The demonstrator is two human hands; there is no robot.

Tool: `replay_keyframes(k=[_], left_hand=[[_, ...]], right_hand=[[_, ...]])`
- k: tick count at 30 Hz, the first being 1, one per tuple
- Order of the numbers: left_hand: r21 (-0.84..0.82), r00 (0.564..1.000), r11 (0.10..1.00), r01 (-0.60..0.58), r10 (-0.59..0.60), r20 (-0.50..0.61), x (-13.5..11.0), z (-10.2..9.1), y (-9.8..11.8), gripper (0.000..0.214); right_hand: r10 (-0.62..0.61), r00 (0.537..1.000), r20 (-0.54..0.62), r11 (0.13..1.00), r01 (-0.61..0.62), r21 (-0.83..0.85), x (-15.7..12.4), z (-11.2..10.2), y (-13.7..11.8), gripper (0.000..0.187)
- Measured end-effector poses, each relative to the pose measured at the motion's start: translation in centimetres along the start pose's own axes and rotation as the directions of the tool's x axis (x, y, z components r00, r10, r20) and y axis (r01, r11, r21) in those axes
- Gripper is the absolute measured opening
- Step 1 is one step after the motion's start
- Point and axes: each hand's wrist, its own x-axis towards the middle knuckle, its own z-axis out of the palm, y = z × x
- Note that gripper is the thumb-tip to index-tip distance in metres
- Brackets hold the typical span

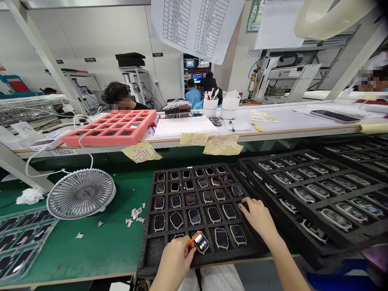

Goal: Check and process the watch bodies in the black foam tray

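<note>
A black foam tray [151, 246] on the green mat holds several small watch-like devices in its pockets. My left hand [176, 256] is closed on a thin orange stylus [194, 239] whose tip touches a device with a lit screen [201, 242] in the tray's front row. My right hand [257, 216] rests at the tray's right edge, fingers curled onto a dark device [244, 206] in the right column. Whether it grips it is not clear.
More black trays of devices [315, 194] lie to the right. A small white fan [81, 194] and scraps of paper [135, 214] lie on the mat to the left. A pink tray [112, 129], papers and cups sit on the raised shelf. People work behind.
</note>
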Motion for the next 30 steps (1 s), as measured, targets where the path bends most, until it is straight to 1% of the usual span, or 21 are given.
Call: replay_keyframes(k=[3, 5, 6, 8, 10, 11, 12, 14, 17, 19, 20, 21, 23, 24, 25, 26, 27, 28, 29, 30], left_hand=[[-0.167, 0.996, 0.984, -0.057, 0.044, -0.079, -0.2, -1.0, -1.0, 0.015], [-0.240, 0.983, 0.969, -0.064, 0.020, -0.180, -0.3, -2.2, -2.3, 0.020], [-0.256, 0.971, 0.966, -0.043, -0.020, -0.238, -0.3, -3.0, -3.2, 0.023], [-0.246, 0.929, 0.967, 0.065, -0.149, -0.339, -0.3, -4.7, -5.4, 0.027], [-0.199, 0.862, 0.954, 0.226, -0.291, -0.415, -0.3, -6.2, -7.9, 0.025], [-0.173, 0.835, 0.942, 0.287, -0.334, -0.438, -0.2, -6.9, -9.0, 0.024], [-0.150, 0.819, 0.931, 0.331, -0.363, -0.444, -0.1, -7.4, -10.1, 0.023], [-0.120, 0.809, 0.911, 0.395, -0.406, -0.425, 0.2, -7.9, -11.8, 0.024], [-0.144, 0.778, 0.891, 0.431, -0.447, -0.442, 0.5, -7.9, -13.0, 0.032], [-0.223, 0.763, 0.896, 0.385, -0.445, -0.470, 0.5, -7.5, -12.8, 0.039], [-0.274, 0.773, 0.903, 0.330, -0.425, -0.471, 0.5, -7.2, -12.4, 0.040], [-0.328, 0.795, 0.910, 0.256, -0.391, -0.464, 0.4, -6.9, -11.7, 0.041], [-0.437, 0.860, 0.897, 0.066, -0.273, -0.430, 0.1, -6.1, -9.7, 0.044], [-0.490, 0.891, 0.871, -0.029, -0.200, -0.408, 0.0, -5.7, -8.3, 0.046], [-0.550, 0.921, 0.828, -0.107, -0.125, -0.368, -0.1, -5.2, -6.7, 0.048], [-0.613, 0.943, 0.775, -0.152, -0.072, -0.324, -0.2, -4.7, -5.1, 0.050], [-0.675, 0.965, 0.716, -0.177, -0.011, -0.264, -0.3, -4.2, -3.4, 0.051], [-0.730, 0.980, 0.658, -0.183, 0.059, -0.192, -0.3, -3.7, -1.8, 0.050], [-0.766, 0.985, 0.619, -0.173, 0.121, -0.125, -0.3, -3.3, -0.3, 0.049], [-0.789, 0.981, 0.590, -0.171, 0.174, -0.083, -0.2, -2.8, 1.0, 0.048]], right_hand=[[0.002, 0.998, 0.058, 0.995, -0.008, 0.101, 0.2, 0.3, 0.4, 0.009], [0.017, 0.994, 0.108, 0.973, -0.042, 0.228, 0.1, 0.5, 0.9, 0.012], [0.016, 0.992, 0.129, 0.953, -0.054, 0.299, -0.1, 0.5, 1.1, 0.015], [0.010, 0.990, 0.140, 0.894, -0.072, 0.442, -0.4, 0.3, 1.3, 0.022], [0.041, 0.994, 0.105, 0.820, -0.094, 0.565, -0.3, -0.1, 1.1, 0.031], [0.072, 0.994, 0.083, 0.784, -0.108, 0.611, 0.0, -0.3, 0.9, 0.035], [0.110, 0.992, 0.058, 0.755, -0.122, 0.645, 0.5, -0.6, 0.6, 0.037], [0.174, 0.985, 0.014, 0.718, -0.136, 0.683, 2.0, -0.8, 0.0, 0.036], [0.181, 0.983, 0.008, 0.681, -0.131, 0.720, 4.4, -0.5, -0.5, 0.032], [0.155, 0.988, 0.027, 0.662, -0.124, 0.739, 5.5, -0.1, -0.4, 0.030], [0.144, 0.989, 0.036, 0.654, -0.122, 0.746, 5.7, 0.0, -0.3, 0.029], [0.138, 0.990, 0.041, 0.648, -0.122, 0.752, 5.7, 0.1, -0.2, 0.029], [0.130, 0.990, 0.051, 0.639, -0.123, 0.760, 5.2, -0.3, -0.4, 0.031], [0.126, 0.990, 0.069, 0.602, -0.131, 0.788, 4.7, -0.7, -0.9, 0.033], [0.120, 0.988, 0.094, 0.546, -0.145, 0.825, 4.0, -1.3, -1.7, 0.035], [0.110, 0.985, 0.136, 0.417, -0.169, 0.893, 3.1, -2.0, -2.8, 0.036], [0.079, 0.977, 0.198, 0.246, -0.212, 0.946, 2.2, -2.8, -4.1, 0.037], [0.062, 0.966, 0.253, 0.086, -0.257, 0.962, 1.2, -3.6, -5.7, 0.037], [0.040, 0.956, 0.290, -0.069, -0.287, 0.955, 0.3, -4.4, -7.2, 0.036], [-0.004, 0.940, 0.340, -0.197, -0.334, 0.922, -0.6, -5.1, -8.8, 0.034]])
